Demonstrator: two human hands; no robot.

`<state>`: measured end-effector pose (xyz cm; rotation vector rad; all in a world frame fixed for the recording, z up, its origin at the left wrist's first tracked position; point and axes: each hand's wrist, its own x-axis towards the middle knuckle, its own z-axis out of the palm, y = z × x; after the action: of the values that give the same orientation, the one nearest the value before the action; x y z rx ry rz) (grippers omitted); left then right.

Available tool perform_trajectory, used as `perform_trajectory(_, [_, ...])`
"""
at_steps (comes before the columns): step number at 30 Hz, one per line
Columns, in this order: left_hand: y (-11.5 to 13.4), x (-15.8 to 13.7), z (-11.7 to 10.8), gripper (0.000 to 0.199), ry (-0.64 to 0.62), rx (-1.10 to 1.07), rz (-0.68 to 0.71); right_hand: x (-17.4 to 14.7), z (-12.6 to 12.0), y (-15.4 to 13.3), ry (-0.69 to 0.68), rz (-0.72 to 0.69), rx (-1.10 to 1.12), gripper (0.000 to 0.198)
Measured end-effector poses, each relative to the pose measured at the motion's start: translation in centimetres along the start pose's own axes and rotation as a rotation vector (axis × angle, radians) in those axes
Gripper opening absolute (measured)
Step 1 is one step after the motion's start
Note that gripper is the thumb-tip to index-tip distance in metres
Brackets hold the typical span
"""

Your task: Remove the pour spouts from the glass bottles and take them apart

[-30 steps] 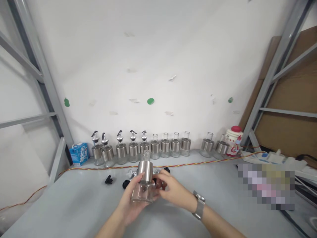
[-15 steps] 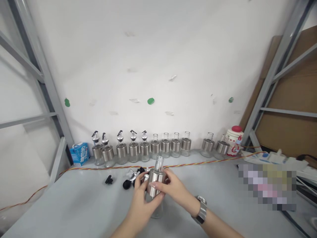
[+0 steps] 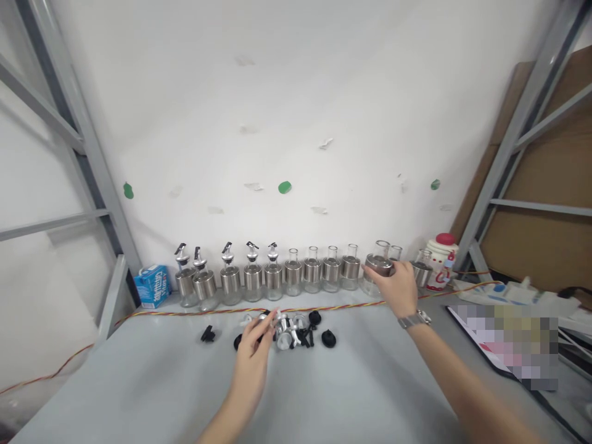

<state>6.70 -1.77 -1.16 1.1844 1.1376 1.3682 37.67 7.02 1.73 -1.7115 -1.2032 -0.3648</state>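
My right hand (image 3: 398,288) grips a glass bottle with a steel sleeve (image 3: 379,265) at the row along the wall. This bottle has an open neck and stands just in front of another open-necked bottle (image 3: 396,251). My left hand (image 3: 255,345) is over the left side of a pile of pourer parts (image 3: 285,338), fingers stretched out and holding nothing I can see. The pile mixes black, clear and silvery pieces, and the hand hides some of them. A black cap (image 3: 328,338) lies at its right edge, and a black piece (image 3: 208,333) lies apart on the left.
Several bottles with pourers (image 3: 230,283) stand at the left of the row, with open-necked ones (image 3: 312,271) beside them. A blue carton (image 3: 152,287), a red-topped container (image 3: 441,262) and a power strip (image 3: 522,293) flank the row. A twisted cable (image 3: 208,313) crosses the grey table (image 3: 152,382).
The bottle held in both hands at the front has gone to the back right in my right hand. My left hand has let go of it and moved left, uncovering more of the pile.
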Motion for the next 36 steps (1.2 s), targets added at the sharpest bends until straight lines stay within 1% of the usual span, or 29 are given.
perform_trajectory(3, [-0.2, 0.1, 0.3, 0.048, -0.025, -0.178, -0.065, 0.7, 1.9, 3.3, -0.090, 0.043, -0.097, 0.047])
perform_trajectory(5, [-0.3, 0.2, 0.4, 0.051, -0.012, -0.258, -0.097, 0.8, 2.9, 4.3, -0.142, 0.093, -0.108, 0.051])
perform_trajectory(7, [-0.3, 0.3, 0.4, 0.053, -0.004, -0.323, -0.115, 0.8, 3.6, 4.7, -0.179, 0.145, -0.102, 0.056])
perform_trajectory(13, [-0.1, 0.2, 0.6, 0.062, 0.041, -0.453, -0.159, 1.6, 5.2, 4.7, -0.231, 0.248, -0.074, 0.059])
perform_trajectory(17, [-0.1, 0.2, 0.7, 0.062, 0.081, -0.483, -0.182, 1.8, 5.6, 4.8, -0.224, 0.286, -0.001, 0.059])
perform_trajectory(20, [-0.2, 0.4, 0.8, 0.059, 0.085, -0.472, -0.197, 1.4, 5.2, 4.5, -0.200, 0.271, 0.102, 0.055])
perform_trajectory(22, [-0.2, 0.5, 0.8, 0.059, 0.064, -0.457, -0.194, 0.7, 4.6, 3.9, -0.165, 0.278, 0.176, 0.056])
perform_trajectory(24, [-0.3, 0.4, 0.8, 0.065, 0.031, -0.416, -0.186, -0.4, 4.0, 2.7, -0.136, 0.295, 0.252, 0.058])
perform_trajectory(25, [-0.3, 0.4, 0.8, 0.068, 0.013, -0.384, -0.178, -1.1, 3.7, 1.8, -0.143, 0.296, 0.297, 0.058])
perform_trajectory(26, [-0.2, 0.3, 0.8, 0.071, -0.006, -0.347, -0.165, -1.9, 3.5, 0.7, -0.179, 0.285, 0.351, 0.058])
perform_trajectory(28, [-0.3, 0.1, 0.9, 0.073, -0.049, -0.257, -0.135, -3.8, 2.9, -2.1, -0.315, 0.239, 0.476, 0.056])
perform_trajectory(31, [-0.4, 0.0, 0.8, 0.067, -0.086, -0.131, -0.093, -7.5, 1.8, -6.6, -0.571, 0.141, 0.641, 0.049])
perform_trajectory(32, [-0.4, -0.1, 0.8, 0.063, -0.081, -0.100, -0.082, -8.8, 1.3, -8.0, -0.669, 0.109, 0.693, 0.046])
perform_trajectory(33, [-0.4, -0.1, 0.8, 0.060, -0.072, -0.077, -0.072, -10.0, 0.8, -9.2, -0.839, 0.070, 0.795, 0.044])
perform_trajectory(34, [-0.4, -0.2, 0.8, 0.057, -0.067, -0.060, -0.066, -11.2, 0.3, -10.1, -0.937, 0.049, 0.858, 0.044])
perform_trajectory(35, [-0.3, -0.3, 0.8, 0.056, -0.067, -0.047, -0.063, -12.2, -0.2, -10.8, -0.972, 0.029, 0.877, 0.043])
perform_trajectory(36, [-0.1, -0.5, 0.8, 0.055, -0.079, -0.033, -0.060, -13.1, -0.5, -11.2, -0.978, 0.006, 0.876, 0.042])
